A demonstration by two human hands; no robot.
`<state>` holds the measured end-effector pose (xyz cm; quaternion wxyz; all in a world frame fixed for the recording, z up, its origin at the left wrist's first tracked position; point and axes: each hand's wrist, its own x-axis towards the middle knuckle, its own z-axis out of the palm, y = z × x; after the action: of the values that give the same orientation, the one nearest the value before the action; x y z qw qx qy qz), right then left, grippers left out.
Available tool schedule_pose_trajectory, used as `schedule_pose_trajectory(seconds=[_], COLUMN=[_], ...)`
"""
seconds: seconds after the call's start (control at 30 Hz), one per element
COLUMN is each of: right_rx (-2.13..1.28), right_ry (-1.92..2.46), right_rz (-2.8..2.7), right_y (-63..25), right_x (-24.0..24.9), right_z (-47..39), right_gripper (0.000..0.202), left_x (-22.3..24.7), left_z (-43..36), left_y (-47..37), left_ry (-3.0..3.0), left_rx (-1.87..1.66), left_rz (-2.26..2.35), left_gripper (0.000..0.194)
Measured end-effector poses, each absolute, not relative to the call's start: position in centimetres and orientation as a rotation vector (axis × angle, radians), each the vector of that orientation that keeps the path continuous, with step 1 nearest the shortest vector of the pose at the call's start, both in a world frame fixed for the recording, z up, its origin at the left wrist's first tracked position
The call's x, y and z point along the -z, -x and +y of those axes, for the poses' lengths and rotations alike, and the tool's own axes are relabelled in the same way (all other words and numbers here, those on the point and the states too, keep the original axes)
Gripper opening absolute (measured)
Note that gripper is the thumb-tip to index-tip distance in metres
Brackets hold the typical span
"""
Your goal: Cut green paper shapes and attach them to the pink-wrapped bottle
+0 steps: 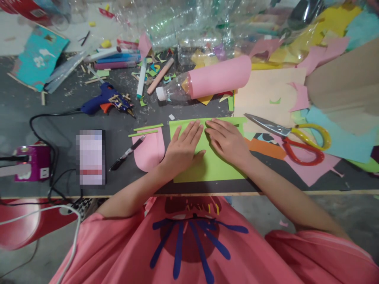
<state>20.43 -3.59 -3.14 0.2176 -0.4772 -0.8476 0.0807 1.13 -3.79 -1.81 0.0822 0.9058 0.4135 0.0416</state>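
The green sheet (211, 157) is matt, smooth paper, pressed flat under the bare left hand (183, 148) and right hand (226, 140). Just left of it lies a pink paper piece (149, 152), equally matt. Right of the sheet, the scissors (291, 136) show bright metal blades and glossy plastic handles. Above it, a clear plastic bottle (177, 88) wears a pink paper wrap. The tabletop (59, 114) looks dark and dull, perhaps rubber or painted wood.

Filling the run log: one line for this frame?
left hand: flat on green paper | right hand: flat on same sheet | scissors: right, untouched | glue gun: far left
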Motion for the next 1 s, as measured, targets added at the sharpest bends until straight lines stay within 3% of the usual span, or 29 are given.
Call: schedule_pose_trajectory(seconds=[1.0], right_rx=[-0.129], right_ry=[1.335], right_rz=[-2.413], right_y=[-20.27], right_x=[2.85], right_z=[-3.39], right_gripper=[0.028], left_x=[1.90], left_z=[-3.90], left_y=[-1.24], left_ry=[-2.713], left_rx=[-0.108], left_rz=[1.251], left_gripper=[0.067])
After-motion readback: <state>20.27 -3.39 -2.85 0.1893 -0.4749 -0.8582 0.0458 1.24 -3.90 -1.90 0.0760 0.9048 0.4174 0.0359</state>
